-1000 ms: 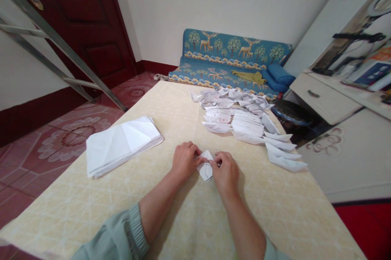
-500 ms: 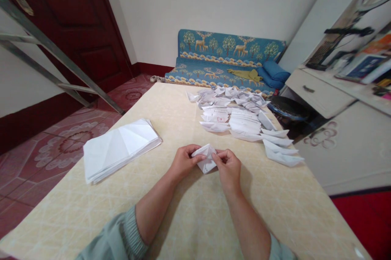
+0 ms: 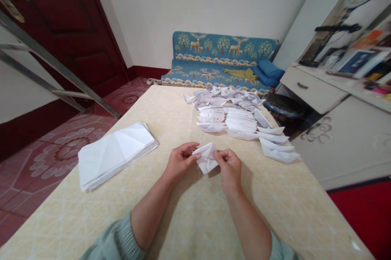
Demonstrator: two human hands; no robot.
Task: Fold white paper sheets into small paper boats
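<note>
Between my hands is a small white folded paper (image 3: 206,158), shaped like a diamond with creases across it. My left hand (image 3: 182,159) pinches its left corner, thumb on the near face and fingers behind. At the right corner my right hand (image 3: 229,165) grips the paper with thumb and bent index finger. Left of my hands lies a stack of white paper sheets (image 3: 113,154), the top one creased. Rows of folded paper boats (image 3: 241,123) sit beyond my hands on the right, with more boats (image 3: 226,95) heaped behind them.
A pale yellow patterned tablecloth (image 3: 171,109) covers the table. Behind it stands a blue sofa (image 3: 210,56) with a deer print. A metal ladder (image 3: 73,76) leans at the left by a dark red door (image 3: 61,19). On the right are a black round stool (image 3: 282,106) and a white cabinet (image 3: 342,129).
The folded paper now shows more of its face, with my left fingers loosened and spread a little from its edge. My right hand keeps its pinch. The view has shifted slightly.
</note>
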